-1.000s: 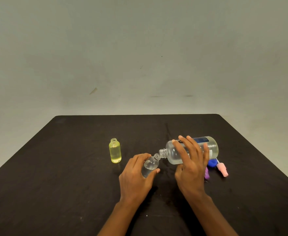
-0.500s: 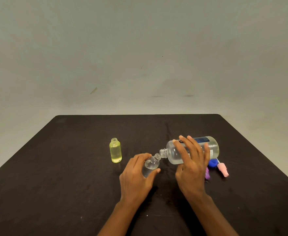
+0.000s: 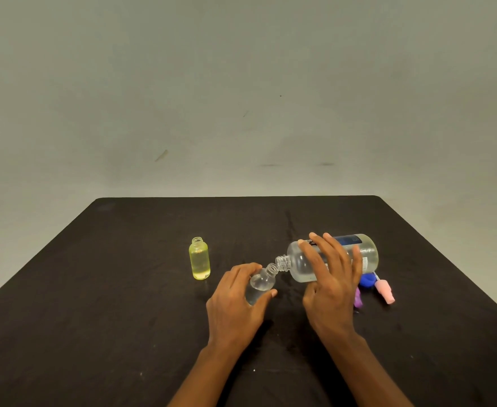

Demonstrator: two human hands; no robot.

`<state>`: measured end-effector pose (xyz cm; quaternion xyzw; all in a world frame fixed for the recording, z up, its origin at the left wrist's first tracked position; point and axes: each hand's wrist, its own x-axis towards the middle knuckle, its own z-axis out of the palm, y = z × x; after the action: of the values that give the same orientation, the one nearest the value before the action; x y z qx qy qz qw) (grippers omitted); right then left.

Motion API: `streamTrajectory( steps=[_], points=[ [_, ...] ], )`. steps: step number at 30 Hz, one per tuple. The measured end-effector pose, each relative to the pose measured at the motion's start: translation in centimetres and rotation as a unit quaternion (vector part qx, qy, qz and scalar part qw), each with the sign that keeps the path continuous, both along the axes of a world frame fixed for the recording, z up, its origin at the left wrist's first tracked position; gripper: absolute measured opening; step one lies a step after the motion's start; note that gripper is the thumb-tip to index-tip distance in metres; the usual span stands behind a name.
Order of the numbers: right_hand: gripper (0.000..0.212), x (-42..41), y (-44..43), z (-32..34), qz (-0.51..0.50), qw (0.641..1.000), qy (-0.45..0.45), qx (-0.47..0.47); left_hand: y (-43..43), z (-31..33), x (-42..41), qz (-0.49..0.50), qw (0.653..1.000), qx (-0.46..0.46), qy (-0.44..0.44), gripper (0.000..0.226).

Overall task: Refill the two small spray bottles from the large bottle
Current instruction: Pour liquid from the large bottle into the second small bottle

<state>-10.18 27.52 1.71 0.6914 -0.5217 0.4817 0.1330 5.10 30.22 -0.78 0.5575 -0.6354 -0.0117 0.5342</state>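
My right hand (image 3: 330,286) grips the large clear bottle (image 3: 367,254), tipped on its side with its open neck pointing left and down. That neck meets the mouth of a small clear bottle (image 3: 260,284), which my left hand (image 3: 235,301) holds tilted toward it. Clear liquid shows in the small bottle. A second small bottle (image 3: 199,259), yellow and uncapped, stands upright to the left, apart from both hands.
Everything sits on a black table (image 3: 94,318) in front of a pale wall. Behind my right hand lie a blue cap (image 3: 367,279), a pink spray head (image 3: 384,291) and a purple piece (image 3: 358,299).
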Motion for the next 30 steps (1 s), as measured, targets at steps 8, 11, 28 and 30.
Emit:
streamTrajectory(
  steps=[8, 11, 28, 30],
  points=[
    [0.079, 0.02, -0.02, 0.04, 0.003, 1.000, 0.001, 0.001, 0.02, 0.05, 0.02, 0.000, 1.000, 0.002, -0.003, 0.050],
    [0.078, 0.03, 0.00, 0.04, 0.001, 1.000, 0.001, 0.000, 0.01, 0.01, 0.06, -0.002, 1.000, 0.001, -0.005, 0.051],
    [0.078, 0.01, -0.05, -0.02, 0.005, 1.000, 0.000, 0.000, -0.04, -0.12, 0.08, -0.001, 1.000, -0.001, -0.006, 0.052],
    [0.078, 0.04, -0.03, -0.04, 0.005, 1.000, -0.001, 0.002, -0.02, -0.12, 0.09, 0.001, 1.000, -0.001, -0.006, 0.052]
  ],
)
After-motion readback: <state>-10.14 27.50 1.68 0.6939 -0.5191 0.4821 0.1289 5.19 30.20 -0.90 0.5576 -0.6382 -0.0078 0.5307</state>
